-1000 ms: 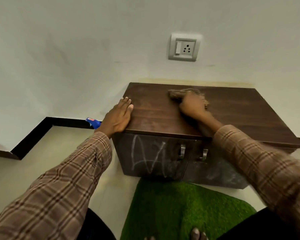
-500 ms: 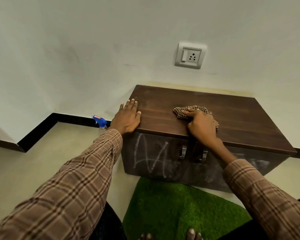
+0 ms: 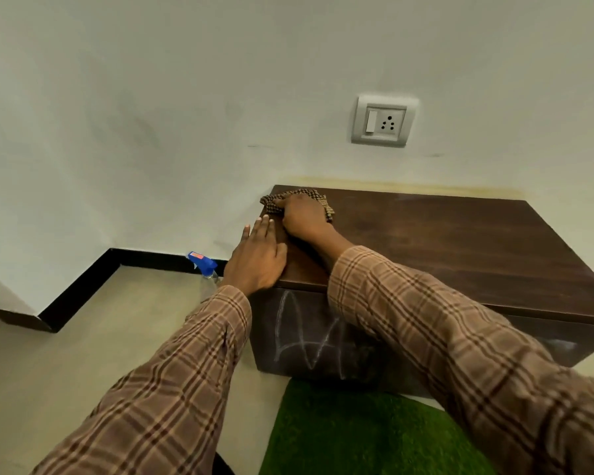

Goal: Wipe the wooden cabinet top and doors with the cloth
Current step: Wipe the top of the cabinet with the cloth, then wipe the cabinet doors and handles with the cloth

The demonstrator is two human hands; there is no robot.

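Right hand (image 3: 304, 214) presses the checked cloth (image 3: 271, 204) into the far-left corner of the cabinet top (image 3: 460, 241), fingers curled over the bunched fabric. Left hand (image 3: 258, 255) lies flat, fingers straight, on the left edge, bracing. Top-wiping is in hand, I'd say. Next comes the chalk-scrawled door (image 3: 306, 337), which will need firm rubbing.

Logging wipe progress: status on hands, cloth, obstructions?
Right hand presses cloth at cabinet top back-left corner. Left hand flat beside. Chalk marks remain.
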